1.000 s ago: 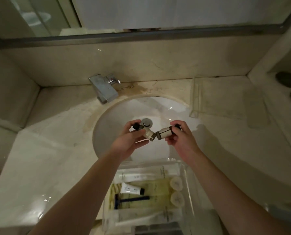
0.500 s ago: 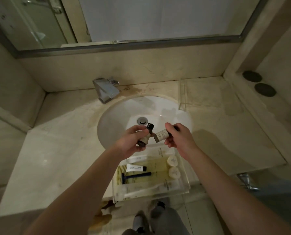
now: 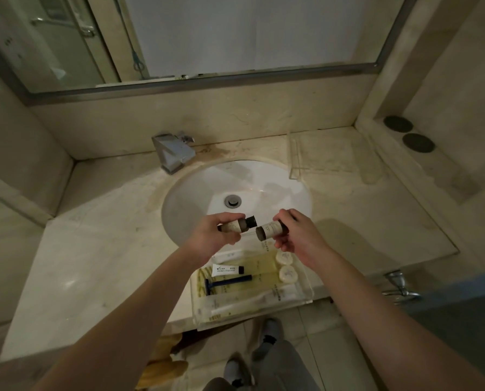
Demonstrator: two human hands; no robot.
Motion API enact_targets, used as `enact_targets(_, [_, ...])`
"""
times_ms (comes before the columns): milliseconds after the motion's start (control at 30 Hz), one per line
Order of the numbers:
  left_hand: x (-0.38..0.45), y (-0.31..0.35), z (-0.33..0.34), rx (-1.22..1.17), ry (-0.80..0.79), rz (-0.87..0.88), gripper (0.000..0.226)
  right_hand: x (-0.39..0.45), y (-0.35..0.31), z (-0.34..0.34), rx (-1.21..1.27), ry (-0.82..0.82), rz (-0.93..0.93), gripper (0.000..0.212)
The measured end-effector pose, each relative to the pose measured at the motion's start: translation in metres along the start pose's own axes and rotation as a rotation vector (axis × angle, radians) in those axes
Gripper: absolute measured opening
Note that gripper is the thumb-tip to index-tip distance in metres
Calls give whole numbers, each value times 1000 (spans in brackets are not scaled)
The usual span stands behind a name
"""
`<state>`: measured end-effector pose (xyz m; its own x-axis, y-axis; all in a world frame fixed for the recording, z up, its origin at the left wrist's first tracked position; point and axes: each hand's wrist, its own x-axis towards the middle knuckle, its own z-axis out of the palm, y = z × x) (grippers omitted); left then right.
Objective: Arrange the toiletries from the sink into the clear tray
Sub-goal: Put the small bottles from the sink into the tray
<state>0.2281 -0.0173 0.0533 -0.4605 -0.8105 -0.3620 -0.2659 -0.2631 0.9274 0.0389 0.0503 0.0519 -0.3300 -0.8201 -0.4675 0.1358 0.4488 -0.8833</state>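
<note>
Both my hands have drawn nearer to me since a moment ago, from over the drain toward the near rim of the sink (image 3: 292, 187), and the view has swung so the whole clear tray (image 3: 306, 299) now shows at the counter's near edge. My left hand (image 3: 210, 238) grips one small bottle (image 3: 237, 225), its dark cap pointing right; my right hand (image 3: 297, 235) pinches a second small bottle (image 3: 269, 230), its dark base toward the first. The two almost meet, just above the tray's far edge. I judge these are the last pieces, since the basin looks bare but for the drain (image 3: 232, 200).

Around me: the counter (image 3: 80, 258), a mirror (image 3: 235, 35) on the far wall, a faucet (image 3: 173, 152) far left, another clear tray (image 3: 320, 156) far right. My tray already holds long white sachets (image 3: 264, 301), two round soaps (image 3: 286, 266), a small tube (image 3: 227, 269) and a razor (image 3: 224, 282), so free floor for the bottles looks tight.
</note>
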Motion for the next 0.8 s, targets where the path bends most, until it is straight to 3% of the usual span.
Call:
enact_targets(200, [-5,-10,-7,202,137,91,43,-3,21,-4,-8,-91,135,22])
enact_targets(533, [-16,-31,-18,357,204,77,33,5,48,9,-364,-139,87,17])
enact_targets(667, [-19,-39,-13,391,198,36,30,12,52,14,-434,-108,60,15])
enact_targets(800, [-21,-47,-6,458,191,26,30,19,55,16,-681,10,-43,23])
